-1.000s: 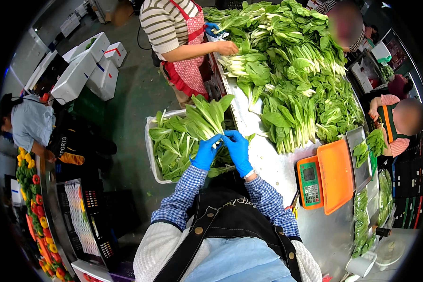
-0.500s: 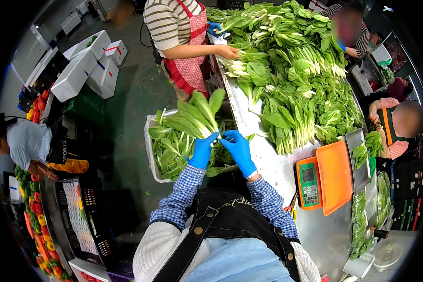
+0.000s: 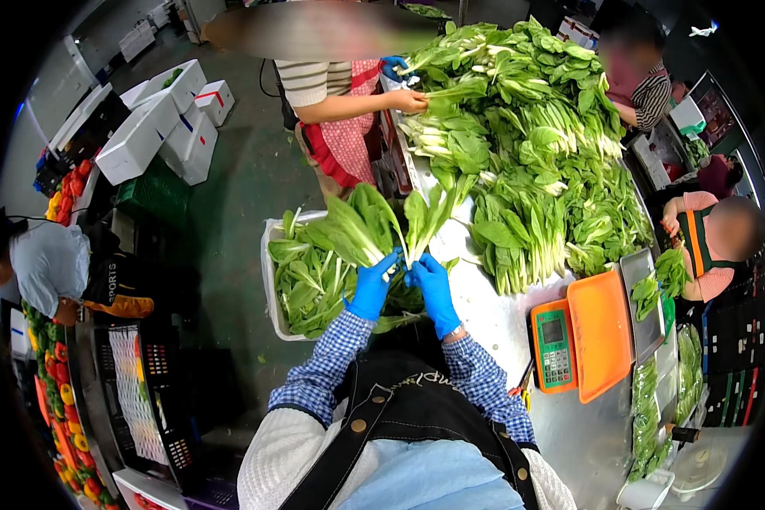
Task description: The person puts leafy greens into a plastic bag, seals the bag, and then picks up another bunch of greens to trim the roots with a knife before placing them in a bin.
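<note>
My left hand (image 3: pixel 368 291), in a blue glove, is closed round the pale stems of a bunch of bok choy (image 3: pixel 348 231) whose leaves point up and away. Beside it, my right hand (image 3: pixel 434 293), also gloved in blue, pinches a smaller piece of bok choy (image 3: pixel 425 219) by its stem end. Both hands are over the near right side of a white crate (image 3: pixel 274 297) full of loose bok choy (image 3: pixel 308 276). To the right, a large heap of bok choy (image 3: pixel 531 144) covers much of the metal table (image 3: pixel 493 327).
An orange scale (image 3: pixel 555 347) with an orange tray (image 3: pixel 599 336) stands on the table, scissors (image 3: pixel 523 387) beside it. Bagged greens (image 3: pixel 646 416) lie farther right. One person (image 3: pixel 357 106) handles greens across the crate; others are at the right. Black crates (image 3: pixel 136 399) stand left.
The smaller piece of bok choy has come apart from the left-hand bunch and is now in my right hand, tilted right. Both hands sit slightly lower in the view.
</note>
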A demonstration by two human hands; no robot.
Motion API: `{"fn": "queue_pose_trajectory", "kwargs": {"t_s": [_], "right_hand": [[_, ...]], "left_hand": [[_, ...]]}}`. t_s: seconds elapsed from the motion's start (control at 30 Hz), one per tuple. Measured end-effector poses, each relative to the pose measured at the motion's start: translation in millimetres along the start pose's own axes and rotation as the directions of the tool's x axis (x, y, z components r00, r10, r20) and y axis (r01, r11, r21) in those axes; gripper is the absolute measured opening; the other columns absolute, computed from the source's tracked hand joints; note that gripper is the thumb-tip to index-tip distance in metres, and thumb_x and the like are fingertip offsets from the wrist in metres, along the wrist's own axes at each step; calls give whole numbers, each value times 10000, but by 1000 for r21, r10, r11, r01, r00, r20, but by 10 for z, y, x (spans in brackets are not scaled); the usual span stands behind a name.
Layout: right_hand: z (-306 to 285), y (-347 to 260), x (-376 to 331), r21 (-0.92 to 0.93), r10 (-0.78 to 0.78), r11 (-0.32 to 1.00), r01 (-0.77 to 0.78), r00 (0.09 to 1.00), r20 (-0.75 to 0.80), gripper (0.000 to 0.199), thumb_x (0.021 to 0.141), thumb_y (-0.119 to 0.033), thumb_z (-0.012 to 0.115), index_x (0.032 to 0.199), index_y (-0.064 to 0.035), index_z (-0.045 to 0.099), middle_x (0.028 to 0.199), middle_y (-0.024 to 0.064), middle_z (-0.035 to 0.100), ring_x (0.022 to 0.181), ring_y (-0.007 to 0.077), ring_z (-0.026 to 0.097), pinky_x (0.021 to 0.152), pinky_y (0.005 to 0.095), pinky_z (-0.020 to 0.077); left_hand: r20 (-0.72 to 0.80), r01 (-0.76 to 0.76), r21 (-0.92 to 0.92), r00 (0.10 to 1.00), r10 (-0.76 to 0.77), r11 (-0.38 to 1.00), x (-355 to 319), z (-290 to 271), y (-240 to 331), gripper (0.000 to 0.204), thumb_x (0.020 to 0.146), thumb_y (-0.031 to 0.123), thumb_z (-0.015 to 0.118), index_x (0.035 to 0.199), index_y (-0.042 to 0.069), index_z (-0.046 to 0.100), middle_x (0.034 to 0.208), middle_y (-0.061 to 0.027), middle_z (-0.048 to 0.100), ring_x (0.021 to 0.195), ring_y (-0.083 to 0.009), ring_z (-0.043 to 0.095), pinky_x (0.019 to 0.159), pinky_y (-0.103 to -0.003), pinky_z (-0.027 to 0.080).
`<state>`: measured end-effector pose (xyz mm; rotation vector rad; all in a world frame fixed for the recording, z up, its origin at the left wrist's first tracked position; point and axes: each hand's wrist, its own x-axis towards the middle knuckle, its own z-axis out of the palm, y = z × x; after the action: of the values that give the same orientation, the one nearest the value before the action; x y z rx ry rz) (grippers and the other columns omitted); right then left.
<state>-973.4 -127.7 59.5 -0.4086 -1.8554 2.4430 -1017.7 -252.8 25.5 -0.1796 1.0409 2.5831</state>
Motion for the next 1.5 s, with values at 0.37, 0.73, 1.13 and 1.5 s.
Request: {"fn": "queue_pose_trajectory", "kwargs": {"t_s": [0.37, 0.73, 1.13, 1.5], "right_hand": [[43, 20, 95, -151, 34, 988, -12, 989, 147, 184, 850, -98, 475, 954, 10, 582, 789, 49, 608, 606, 107, 534, 584, 223, 426], [-141, 142, 150, -546, -21, 837, 40, 999, 41, 185, 829, -159, 539, 744, 3, 567, 594, 71, 566, 472, 116, 506, 441, 268, 410], [211, 220, 92, -290, -131, 953, 89, 983, -126, 207, 885, -162, 504, 788, -4, 595, 653, 15, 533, 551, 105, 469, 487, 253, 367], [-306, 327, 283, -18, -21, 1000, 21, 999, -39, 174, 870, -143, 499, 889, -1, 597, 723, 35, 563, 531, 94, 495, 457, 206, 361]], "left_hand": [[97, 98, -7, 991, -97, 995, 75, -214, -88, 225, 873, 147, 538, 1002, -35, 570, 907, -115, 606, 812, -205, 591, 694, -339, 502], [23, -1, 346, 1000, -7, 938, -35, -48, -124, 207, 747, 255, 686, 740, 50, 656, 656, -11, 598, 557, -72, 490, 496, -205, 355], [21, 46, -172, 999, -43, 984, 144, -260, -346, 299, 825, 144, 600, 1076, -17, 584, 1073, -116, 598, 964, -178, 582, 840, -287, 476], [0, -21, -627, 1000, 27, 778, 89, -153, 208, 334, 873, 83, 497, 1178, -50, 468, 1166, -172, 524, 1091, -256, 508, 970, -373, 417]]}}
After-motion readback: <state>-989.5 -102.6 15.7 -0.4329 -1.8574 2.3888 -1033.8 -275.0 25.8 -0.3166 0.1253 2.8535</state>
